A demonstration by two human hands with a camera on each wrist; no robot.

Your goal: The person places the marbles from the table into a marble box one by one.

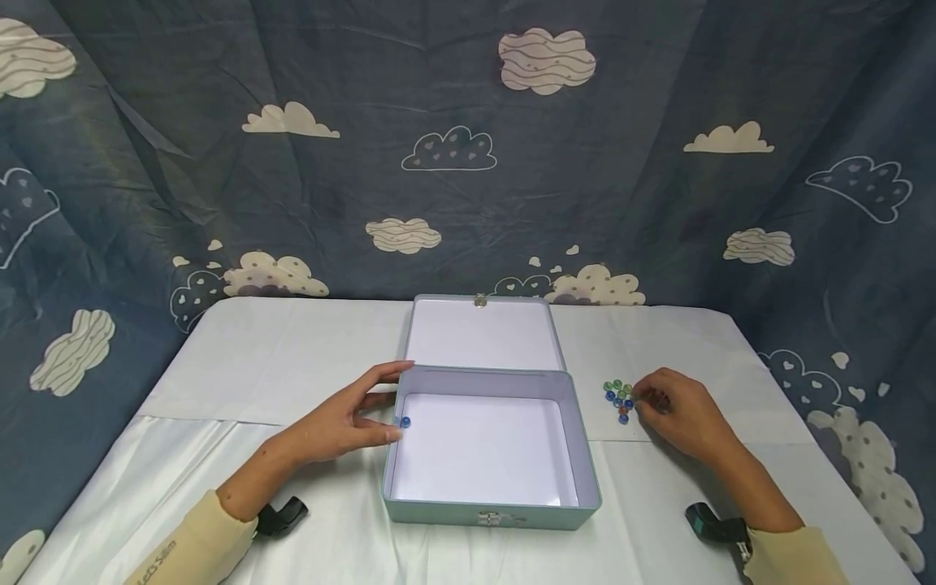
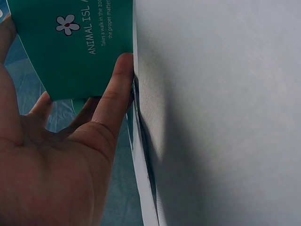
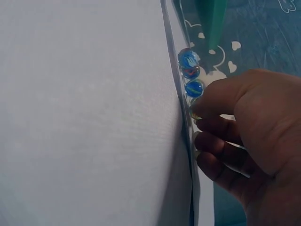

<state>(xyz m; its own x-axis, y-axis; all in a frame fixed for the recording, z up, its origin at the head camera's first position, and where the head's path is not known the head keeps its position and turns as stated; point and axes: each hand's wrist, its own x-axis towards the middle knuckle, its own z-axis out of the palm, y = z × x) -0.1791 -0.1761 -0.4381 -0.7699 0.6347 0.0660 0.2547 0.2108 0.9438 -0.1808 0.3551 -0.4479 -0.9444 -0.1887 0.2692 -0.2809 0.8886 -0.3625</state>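
A green metal tin box (image 1: 491, 515) stands on the table, its lid (image 1: 483, 333) folded back. Inside, one blue marble (image 1: 405, 422) lies by the left wall. My left hand (image 1: 332, 420) rests against the box's left side, thumb and fingers extended along it. In the left wrist view the thumb touches the green printed wall (image 2: 70, 61). To the right of the box is a small cluster of marbles (image 1: 619, 396), blue, green and reddish. At its right edge my right hand (image 1: 683, 414) pinches a yellowish-green marble (image 3: 194, 113) between thumb and index finger, partly hidden by the thumb.
The white cloth on the table (image 1: 292, 349) has a fold line across it. Behind hangs a dark blue curtain (image 1: 439, 81) with cloud prints. A clasp (image 1: 480, 301) sits on the lid's far edge, and a latch (image 1: 490, 517) on the box front.
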